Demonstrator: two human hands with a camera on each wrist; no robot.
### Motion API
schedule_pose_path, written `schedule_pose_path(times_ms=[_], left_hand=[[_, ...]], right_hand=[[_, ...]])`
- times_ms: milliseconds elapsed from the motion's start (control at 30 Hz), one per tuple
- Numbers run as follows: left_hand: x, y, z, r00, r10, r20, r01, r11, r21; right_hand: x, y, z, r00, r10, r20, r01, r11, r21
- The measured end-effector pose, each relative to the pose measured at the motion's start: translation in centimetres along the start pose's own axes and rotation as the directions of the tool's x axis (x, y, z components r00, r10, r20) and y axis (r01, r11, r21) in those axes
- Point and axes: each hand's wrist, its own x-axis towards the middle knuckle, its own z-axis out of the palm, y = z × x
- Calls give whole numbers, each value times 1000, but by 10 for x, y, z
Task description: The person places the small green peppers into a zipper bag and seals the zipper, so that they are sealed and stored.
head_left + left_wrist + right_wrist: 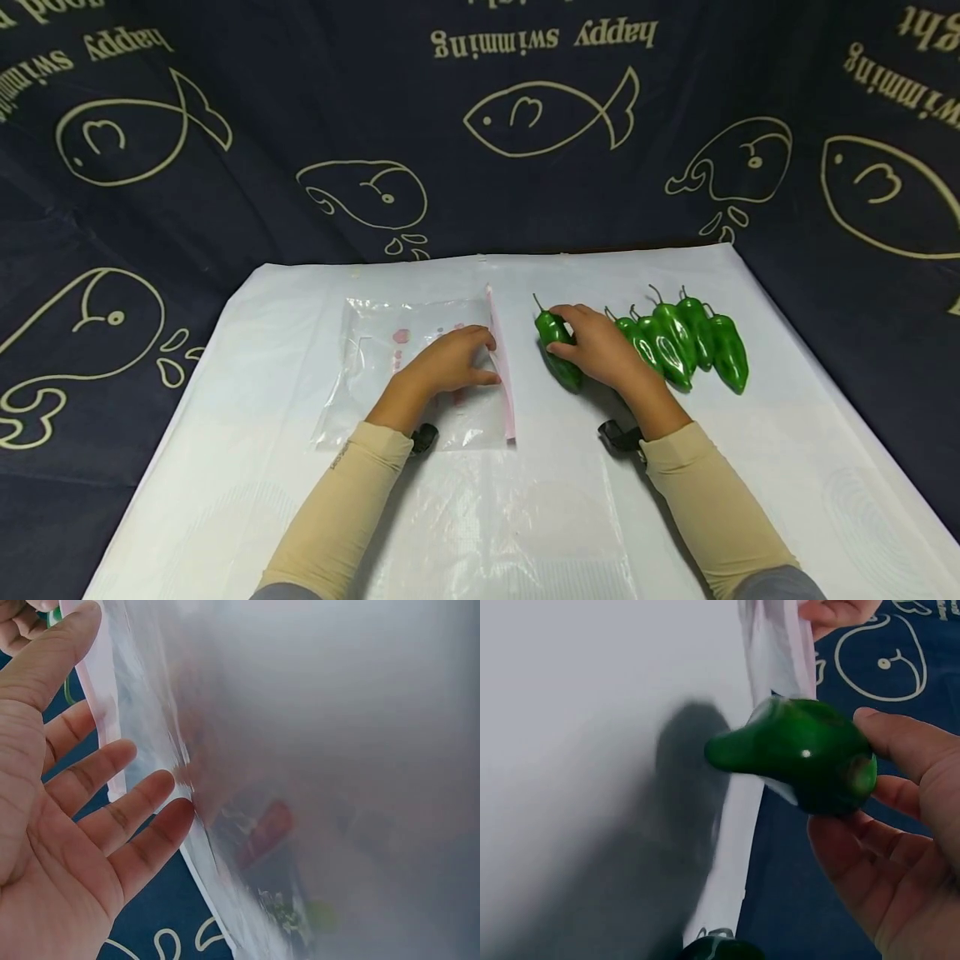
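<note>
A clear plastic zip bag [367,367] with pink markings lies flat on the table, its pink edge strip [504,392] facing right. My left hand [450,360] is over the bag beside that strip. The left wrist view shows this hand's fingers [142,847] spread and its thumb across the pink strip; whether they touch the film I cannot tell. To the right of the bag, my right hand [600,346] holds a green pepper [558,358] between thumb and fingers. In the right wrist view the pepper [802,754] points its tip at the camera's left, above its shadow.
Several more green peppers [675,337] lie in a row right of my right hand, partly behind it. A white sheet [780,467] covers the table, with transparent film [555,517] near the front. A dark fish-print cloth [555,200] hangs behind.
</note>
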Motion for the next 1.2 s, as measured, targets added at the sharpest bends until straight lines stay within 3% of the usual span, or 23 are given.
schedule_pose_path(times_ms=[533,967,1200], left_hand=[[-3,7,3,1000,22,-14,-23,999,-48],[0,12,4,999,35,1,-35,999,-31],[2,13,6,999,36,5,-36,999,-23]], right_hand=[[5,-12,6,998,50,-42,-39,974,223],[9,-17,17,993,71,-96,-41,958,285],[10,-24,20,992,91,-87,-58,944,323]])
